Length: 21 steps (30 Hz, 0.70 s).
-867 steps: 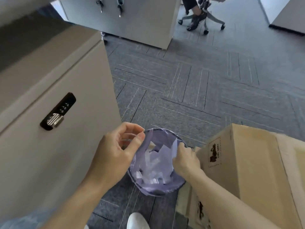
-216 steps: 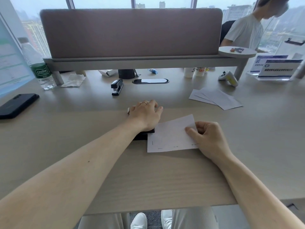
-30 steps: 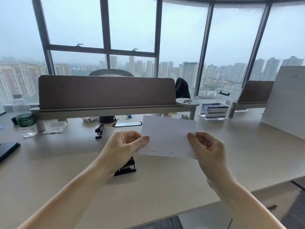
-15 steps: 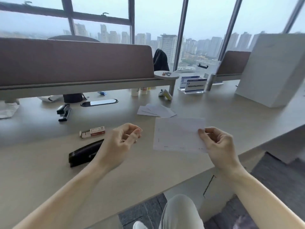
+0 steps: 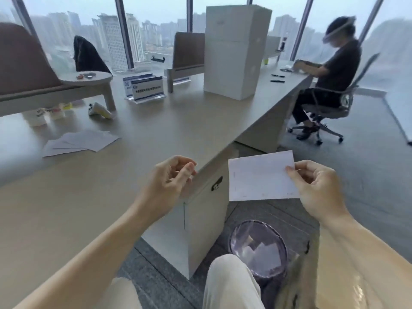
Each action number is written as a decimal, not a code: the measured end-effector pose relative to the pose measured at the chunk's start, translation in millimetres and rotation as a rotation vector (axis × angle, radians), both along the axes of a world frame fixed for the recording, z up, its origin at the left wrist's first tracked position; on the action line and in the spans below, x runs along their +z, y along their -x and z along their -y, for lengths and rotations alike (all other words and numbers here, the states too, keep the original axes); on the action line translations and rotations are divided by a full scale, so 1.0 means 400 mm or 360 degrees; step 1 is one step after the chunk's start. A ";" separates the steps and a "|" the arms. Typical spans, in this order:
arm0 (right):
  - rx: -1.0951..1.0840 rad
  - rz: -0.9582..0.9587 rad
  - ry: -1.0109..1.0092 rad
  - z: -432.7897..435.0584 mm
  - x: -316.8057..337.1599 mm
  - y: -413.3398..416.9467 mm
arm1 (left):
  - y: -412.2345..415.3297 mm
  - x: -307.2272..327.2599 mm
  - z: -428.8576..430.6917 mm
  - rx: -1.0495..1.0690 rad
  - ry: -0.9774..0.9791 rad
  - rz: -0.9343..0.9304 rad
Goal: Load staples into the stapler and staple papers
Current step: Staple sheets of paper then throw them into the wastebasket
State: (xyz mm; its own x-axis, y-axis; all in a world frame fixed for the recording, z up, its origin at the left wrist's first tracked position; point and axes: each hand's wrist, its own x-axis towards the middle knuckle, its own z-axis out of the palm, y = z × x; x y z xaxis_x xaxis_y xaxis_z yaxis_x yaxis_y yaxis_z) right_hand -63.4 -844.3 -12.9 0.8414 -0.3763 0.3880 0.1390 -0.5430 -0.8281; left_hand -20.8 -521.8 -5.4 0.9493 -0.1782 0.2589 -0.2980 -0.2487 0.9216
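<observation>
One small white stapled paper sheet [image 5: 260,176] is pinched by its right edge in my right hand [image 5: 316,188], held in the air past the end of the pale wooden desk [image 5: 89,188], above the round wastebasket with a purple liner [image 5: 258,248] on the floor. My left hand [image 5: 169,181] hangs over the desk corner, fingers loosely curled, holding nothing. A few loose white sheets [image 5: 80,141] lie well apart on the desk.

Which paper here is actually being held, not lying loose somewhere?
The stapled sheet pinched in the right hand, out over the bin. The other sheets lie loose on the desk.
</observation>
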 end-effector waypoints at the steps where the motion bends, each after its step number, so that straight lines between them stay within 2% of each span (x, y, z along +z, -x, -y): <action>1: -0.0055 -0.0021 0.0027 0.042 -0.013 0.017 | -0.006 -0.011 0.042 -0.0041 -0.0001 -0.0019; 6: -0.0213 -0.0171 0.0168 0.190 -0.107 0.057 | -0.042 -0.116 0.223 -0.0191 -0.0064 -0.0119; 12: -0.0330 -0.0431 0.0455 0.223 -0.273 -0.003 | -0.106 -0.299 0.370 -0.0279 -0.0063 -0.0300; 15: -0.0332 -0.0675 0.0567 0.229 -0.377 -0.076 | -0.157 -0.398 0.429 -0.0279 -0.0019 -0.0390; 19: -0.0281 -0.1034 0.0985 0.254 -0.537 -0.180 | -0.231 -0.530 0.486 -0.0295 0.0018 -0.0479; 21: -0.0224 -0.1187 0.1093 0.266 -0.611 -0.217 | -0.263 -0.586 0.504 -0.0297 0.0016 -0.0521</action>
State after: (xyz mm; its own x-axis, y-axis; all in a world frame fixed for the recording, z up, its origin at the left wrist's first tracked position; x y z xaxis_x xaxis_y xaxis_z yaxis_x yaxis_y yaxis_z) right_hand 23.3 -950.7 -257.3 0.9221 -0.3841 -0.0470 -0.3860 -0.9044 -0.1818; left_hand 84.5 -723.6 -239.9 0.9336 -0.3548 -0.0502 -0.0267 -0.2086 0.9776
